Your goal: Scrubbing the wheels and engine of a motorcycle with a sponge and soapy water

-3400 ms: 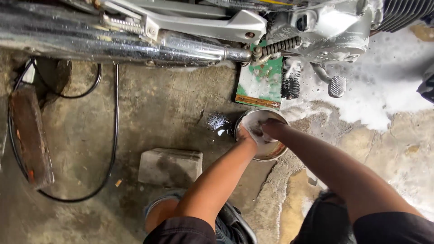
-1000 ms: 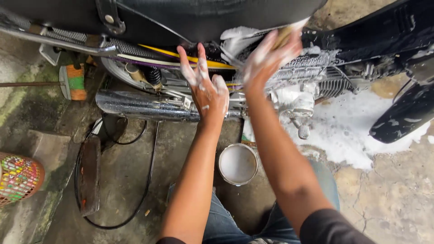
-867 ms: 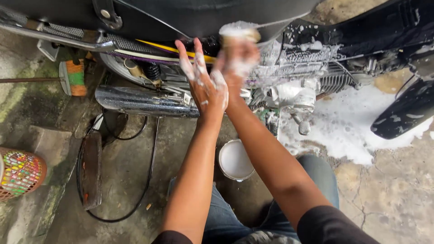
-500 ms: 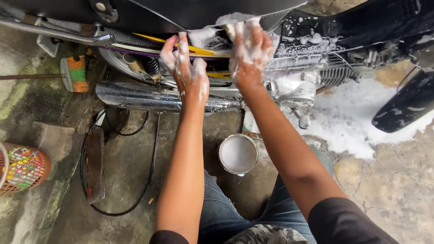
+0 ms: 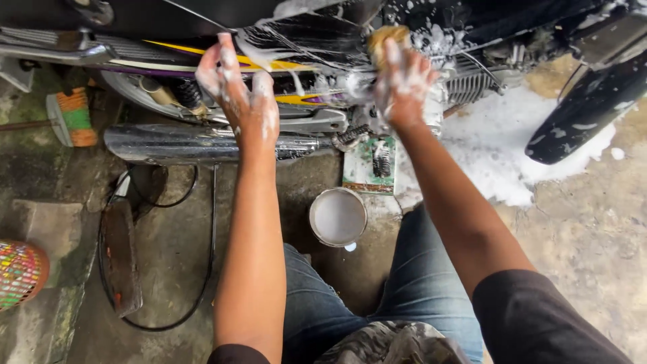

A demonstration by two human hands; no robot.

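Note:
A soapy motorcycle point(image 5: 317, 40) fills the top of the head view, its side panel streaked with foam. My right hand point(image 5: 403, 84), covered in suds, presses a yellow sponge point(image 5: 385, 39) against the bike's side near the engine. My left hand point(image 5: 239, 94) is raised beside it, foamy, fingers spread and holding nothing, just in front of the side panel above the chrome exhaust pipe point(image 5: 195, 143). A small white bowl of soapy water point(image 5: 337, 216) stands on the ground between my knees and the bike.
White foam point(image 5: 499, 155) spreads on the concrete at the right, under the black front fender point(image 5: 579, 114). A rusty stand with a black cable point(image 5: 121, 259) lies at the left. A colourful woven basket point(image 5: 19, 273) and a scrub brush point(image 5: 73, 118) sit further left.
Both hands left the bowl on the ground and rose to the bike. The right hand has rubbed the sponge across the side; the left hand has opened and shifted slightly left.

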